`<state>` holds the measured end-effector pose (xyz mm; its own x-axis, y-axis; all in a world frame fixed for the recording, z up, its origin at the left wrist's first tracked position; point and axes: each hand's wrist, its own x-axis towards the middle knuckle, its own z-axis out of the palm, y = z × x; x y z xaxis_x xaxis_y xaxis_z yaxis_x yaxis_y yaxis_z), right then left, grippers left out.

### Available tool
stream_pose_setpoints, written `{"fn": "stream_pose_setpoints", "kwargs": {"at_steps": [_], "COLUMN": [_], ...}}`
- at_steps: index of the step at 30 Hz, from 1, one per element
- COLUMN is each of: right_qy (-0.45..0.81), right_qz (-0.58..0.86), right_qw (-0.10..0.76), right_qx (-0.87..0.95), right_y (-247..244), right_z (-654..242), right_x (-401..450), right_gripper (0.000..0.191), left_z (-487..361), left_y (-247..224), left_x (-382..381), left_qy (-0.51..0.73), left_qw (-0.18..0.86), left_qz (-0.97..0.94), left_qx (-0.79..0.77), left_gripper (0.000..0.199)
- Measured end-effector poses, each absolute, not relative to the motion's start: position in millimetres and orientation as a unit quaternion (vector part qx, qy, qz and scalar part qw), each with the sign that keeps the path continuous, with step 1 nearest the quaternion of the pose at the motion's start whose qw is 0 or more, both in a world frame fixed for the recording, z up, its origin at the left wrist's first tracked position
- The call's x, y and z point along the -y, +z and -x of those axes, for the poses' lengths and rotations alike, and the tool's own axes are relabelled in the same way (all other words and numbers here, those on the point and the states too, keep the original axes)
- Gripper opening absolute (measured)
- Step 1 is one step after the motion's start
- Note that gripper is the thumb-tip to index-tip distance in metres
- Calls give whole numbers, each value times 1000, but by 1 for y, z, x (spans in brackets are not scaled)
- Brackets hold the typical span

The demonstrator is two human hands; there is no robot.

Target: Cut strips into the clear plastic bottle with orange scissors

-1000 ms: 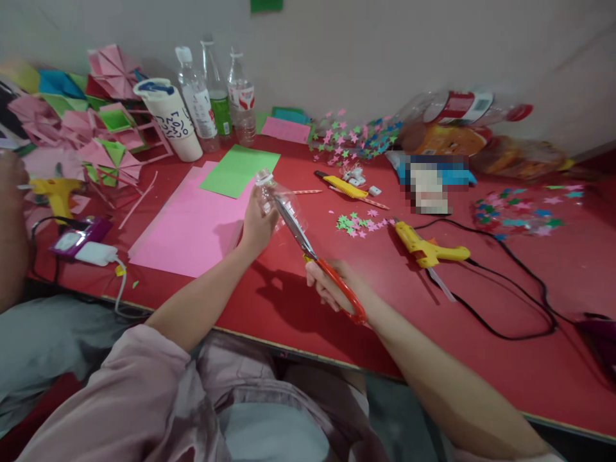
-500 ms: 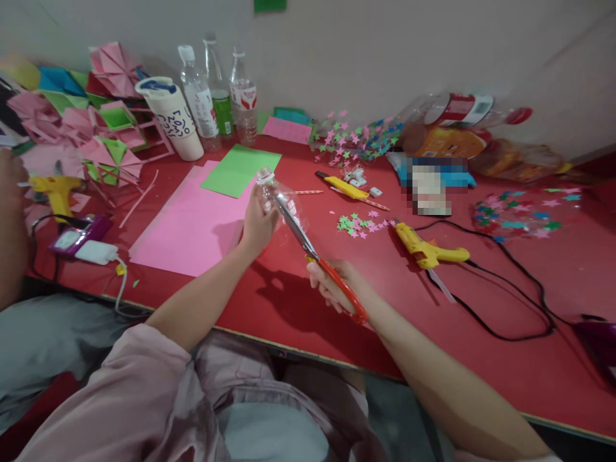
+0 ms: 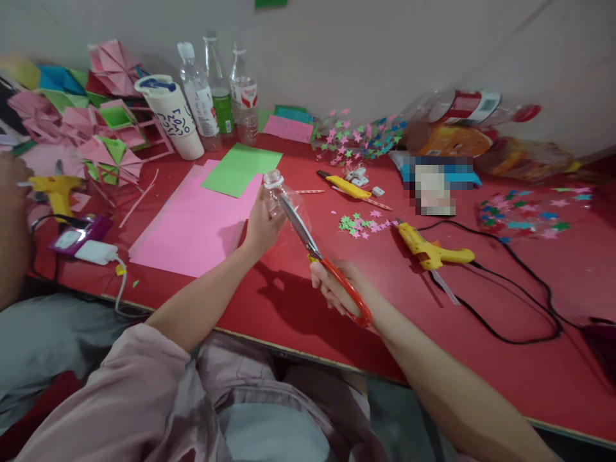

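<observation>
My left hand (image 3: 264, 224) is closed around a clear plastic bottle piece (image 3: 273, 183), its neck pointing up and away from me. In my right hand (image 3: 337, 285) are scissors (image 3: 344, 282) with red handles and long metal blades. The blades lie against the side of the bottle piece, just below the neck; whether they bite into the plastic I cannot tell. Both hands are above the red table, with pink paper sheets (image 3: 192, 224) and a green sheet (image 3: 240, 170) beyond my left hand.
A yellow glue gun (image 3: 433, 250) with a black cord lies at right. Star cutouts (image 3: 360, 224) and a yellow utility knife (image 3: 349, 187) lie ahead. Bottles (image 3: 245, 102) and a white tumbler (image 3: 173, 119) stand at the wall. Another person's arm (image 3: 13, 231) is at far left, near a purple power strip (image 3: 79, 234).
The bottle piece and both hands have shifted slightly to the right. The bottle neck shows a little more clearly, and the scissors stay against the plastic.
</observation>
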<state>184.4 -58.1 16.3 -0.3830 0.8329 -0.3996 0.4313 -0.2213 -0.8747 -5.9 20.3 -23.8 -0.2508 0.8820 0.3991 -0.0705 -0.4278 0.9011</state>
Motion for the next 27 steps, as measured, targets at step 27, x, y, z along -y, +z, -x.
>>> {"fn": "stream_pose_setpoints", "kwargs": {"at_steps": [27], "right_qy": [613], "right_qz": [509], "right_qw": [148], "right_qx": [586], "right_y": [22], "right_z": [-188], "right_x": [55], "right_gripper": [56], "left_z": [15], "left_y": [-25], "left_x": [-29], "left_qy": [703], "left_qw": [334], "left_qz": [-500], "left_qx": [-379], "left_gripper": [36]}}
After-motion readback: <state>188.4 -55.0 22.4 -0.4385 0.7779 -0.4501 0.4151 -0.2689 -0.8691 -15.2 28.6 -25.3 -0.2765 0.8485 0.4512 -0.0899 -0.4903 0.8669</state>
